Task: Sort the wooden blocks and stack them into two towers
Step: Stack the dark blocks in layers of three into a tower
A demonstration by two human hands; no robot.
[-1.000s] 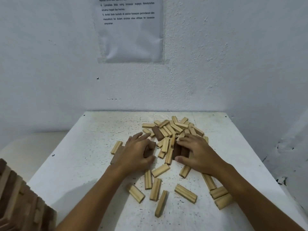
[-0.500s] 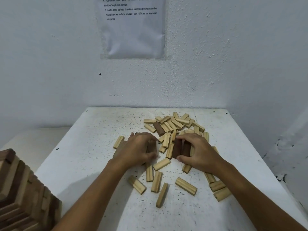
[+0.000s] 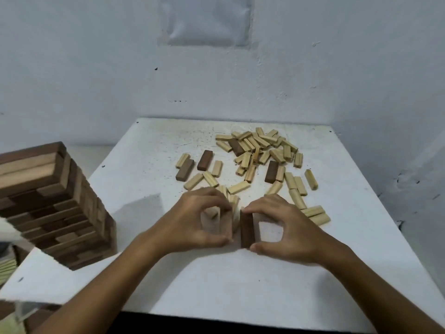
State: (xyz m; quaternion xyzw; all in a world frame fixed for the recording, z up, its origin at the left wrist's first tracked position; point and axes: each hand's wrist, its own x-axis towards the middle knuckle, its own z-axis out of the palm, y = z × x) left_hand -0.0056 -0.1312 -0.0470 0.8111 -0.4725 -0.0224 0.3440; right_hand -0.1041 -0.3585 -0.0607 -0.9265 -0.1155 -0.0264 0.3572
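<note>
1. Dark wood shows between your hands: your right hand [image 3: 286, 227] pinches a dark block [image 3: 247, 230] by its ends, forefinger curled to the far end and thumb at the near end, low over the white table [image 3: 149, 189].
2. Your left hand [image 3: 192, 222] curls in the same way round a blurred block [image 3: 226, 225] just beside the dark one; its colour and edges are smeared, and you cannot tell whether it is one block or two.
3. Scattered pale blocks [image 3: 260, 150] lie further back on the table, with a few brown ones among them. Your knuckles hide the nearest.
4. A stacked tower [image 3: 55, 201] of mixed light and dark blocks stands at the left; the frame edge cuts off its left side.
5. A plastic-covered sheet [image 3: 207, 20] on the wall is cut off at the top, unreadable.
</note>
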